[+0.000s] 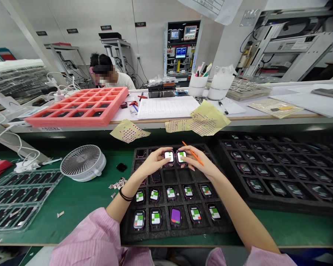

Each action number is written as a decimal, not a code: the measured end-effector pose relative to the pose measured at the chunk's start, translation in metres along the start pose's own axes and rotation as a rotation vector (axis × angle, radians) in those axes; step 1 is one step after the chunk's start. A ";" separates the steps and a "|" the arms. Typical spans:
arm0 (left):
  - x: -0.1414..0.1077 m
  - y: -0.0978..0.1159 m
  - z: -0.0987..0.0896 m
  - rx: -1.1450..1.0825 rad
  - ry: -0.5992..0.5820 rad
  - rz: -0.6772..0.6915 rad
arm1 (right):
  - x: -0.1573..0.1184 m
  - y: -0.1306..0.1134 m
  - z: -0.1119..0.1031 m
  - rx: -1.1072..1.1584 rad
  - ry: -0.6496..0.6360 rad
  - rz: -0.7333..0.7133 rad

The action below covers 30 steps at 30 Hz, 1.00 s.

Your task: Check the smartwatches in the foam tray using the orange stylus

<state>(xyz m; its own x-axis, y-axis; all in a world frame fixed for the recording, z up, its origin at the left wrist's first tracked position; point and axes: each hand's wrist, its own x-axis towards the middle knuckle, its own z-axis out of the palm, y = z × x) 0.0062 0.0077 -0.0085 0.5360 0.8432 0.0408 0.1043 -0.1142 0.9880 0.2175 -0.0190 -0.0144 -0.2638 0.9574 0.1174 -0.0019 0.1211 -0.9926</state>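
My left hand is closed around a small watch unit whose lit screen shows white and green. Beside it, my right hand grips a second lit watch unit and also has an orange stick lying across its fingers. Both units are held side by side over a black foam tray. In the tray's nearer rows sit several lit watch units, most with green and white screens, one with a purple screen. Darker units lie in the farther rows, partly hidden by my hands.
A second black foam tray with watch units stands at the right. To the left are a round fan, a dark square piece, paper scraps and a clear tray. A pink foam tray rests on the shelf; a person sits beyond.
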 end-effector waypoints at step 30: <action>0.001 0.001 0.001 0.048 0.049 -0.010 | -0.001 -0.001 -0.002 0.002 -0.036 -0.019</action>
<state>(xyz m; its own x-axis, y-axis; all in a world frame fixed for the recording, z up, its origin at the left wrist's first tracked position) 0.0075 0.0076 -0.0074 0.4930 0.8692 0.0391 0.1507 -0.1296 0.9801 0.2196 -0.0195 -0.0138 -0.2980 0.9450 0.1347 -0.0087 0.1385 -0.9903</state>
